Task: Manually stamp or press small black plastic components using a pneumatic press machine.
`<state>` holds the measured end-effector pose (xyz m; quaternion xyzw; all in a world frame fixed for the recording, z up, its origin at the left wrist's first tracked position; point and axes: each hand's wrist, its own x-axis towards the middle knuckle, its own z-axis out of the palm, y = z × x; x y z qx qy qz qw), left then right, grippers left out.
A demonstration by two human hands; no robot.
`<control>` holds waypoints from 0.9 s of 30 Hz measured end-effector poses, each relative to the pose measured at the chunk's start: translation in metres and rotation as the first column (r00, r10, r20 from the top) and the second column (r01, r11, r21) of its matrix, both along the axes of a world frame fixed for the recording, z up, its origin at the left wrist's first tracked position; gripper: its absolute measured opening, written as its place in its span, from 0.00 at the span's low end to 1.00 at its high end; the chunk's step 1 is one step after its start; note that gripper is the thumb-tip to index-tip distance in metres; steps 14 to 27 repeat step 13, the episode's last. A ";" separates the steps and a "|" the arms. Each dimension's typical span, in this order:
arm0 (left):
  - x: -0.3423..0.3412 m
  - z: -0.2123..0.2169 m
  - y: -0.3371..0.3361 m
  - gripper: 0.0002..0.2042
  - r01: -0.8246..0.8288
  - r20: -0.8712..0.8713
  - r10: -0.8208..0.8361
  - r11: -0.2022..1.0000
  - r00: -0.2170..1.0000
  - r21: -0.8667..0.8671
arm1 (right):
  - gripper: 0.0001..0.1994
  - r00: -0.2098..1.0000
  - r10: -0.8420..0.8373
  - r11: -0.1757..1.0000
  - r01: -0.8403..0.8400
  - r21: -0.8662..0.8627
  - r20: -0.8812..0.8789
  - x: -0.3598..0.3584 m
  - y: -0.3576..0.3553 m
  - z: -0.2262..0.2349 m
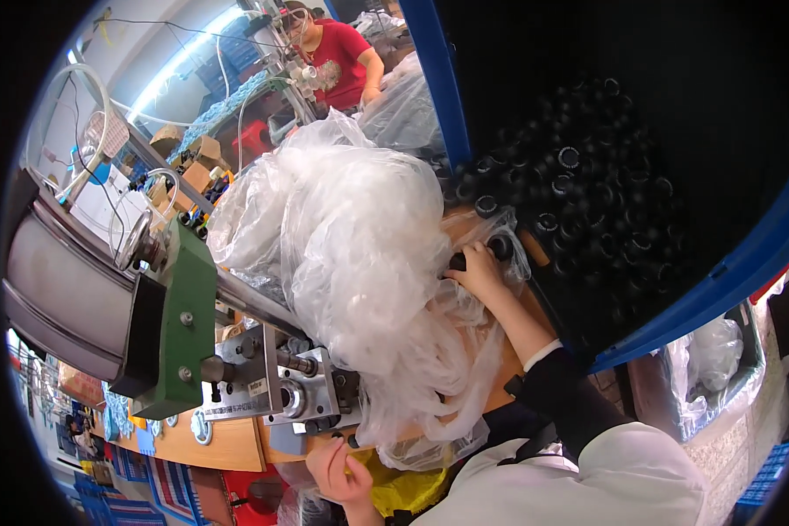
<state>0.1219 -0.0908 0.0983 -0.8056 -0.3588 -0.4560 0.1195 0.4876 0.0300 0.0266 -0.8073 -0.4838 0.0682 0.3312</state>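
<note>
Black plastic caps [587,188] heaped in blue-rimmed bin [728,263] at far right corner of wooden tabletop [228,443]; one cap [458,260] pinched in right hand [478,270], fingers curled tight round it, just at bin's near edge beside clear plastic bags [359,263]. Left hand [337,469] at near edge of tabletop, under metal fixture [302,394], fingers bent narrow; cannot tell if holding anything. Risk, as judged: loose bag film snagging fingers or cap, cap slipping back into heap or dropping under the bags; film drifting toward fixture shaft and catching there; left hand close under moving parts.
</note>
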 end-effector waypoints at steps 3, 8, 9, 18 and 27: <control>0.014 0.005 0.002 0.05 0.156 0.078 -0.152 0.987 0.985 -0.037 | 0.30 0.997 -0.018 0.999 0.014 -0.046 -0.072 0.000 -0.003 -0.004; 0.000 -0.004 -0.007 0.08 -0.122 0.134 0.118 0.992 0.984 0.024 | 0.20 0.993 -0.013 0.869 0.070 0.490 -0.119 0.022 -0.049 -0.005; -0.011 -0.012 -0.007 0.09 -0.199 0.273 0.207 0.978 0.940 -0.058 | 0.20 0.997 -0.022 0.880 0.052 0.472 -0.069 0.009 -0.063 0.018; -0.033 0.004 0.024 0.23 -0.209 0.476 0.301 0.949 0.826 -0.237 | 0.21 0.957 0.202 0.868 -0.077 0.491 -0.206 0.046 -0.096 -0.064; -0.033 0.004 0.024 0.23 -0.209 0.476 0.301 0.949 0.826 -0.237 | 0.21 0.957 0.202 0.868 -0.077 0.491 -0.206 0.046 -0.096 -0.064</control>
